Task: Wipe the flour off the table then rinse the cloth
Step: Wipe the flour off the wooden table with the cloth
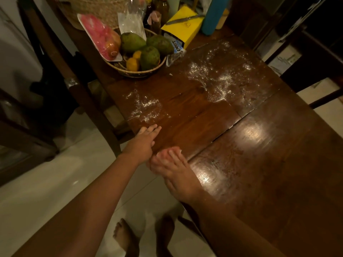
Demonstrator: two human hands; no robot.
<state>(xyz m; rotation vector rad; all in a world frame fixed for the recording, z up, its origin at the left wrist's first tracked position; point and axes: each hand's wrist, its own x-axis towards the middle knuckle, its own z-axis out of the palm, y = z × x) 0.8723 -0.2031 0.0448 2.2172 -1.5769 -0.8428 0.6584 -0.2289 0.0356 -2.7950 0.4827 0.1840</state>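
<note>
Laid left hand (pixel 143 140) flat, fingers straight, on surface (pixel 259 164) by its near edge, just short of flour (pixel 146 108); held right hand (pixel 170 164) beside it, blurred, grip indiscernible.

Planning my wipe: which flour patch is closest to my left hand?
The smaller patch, just past the left hand; the bigger patch lies farther right.

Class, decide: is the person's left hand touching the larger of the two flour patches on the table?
Apart. The head view shows the left hand at the near edge of the table, with bare wood between it and the larger flour patch.
</note>
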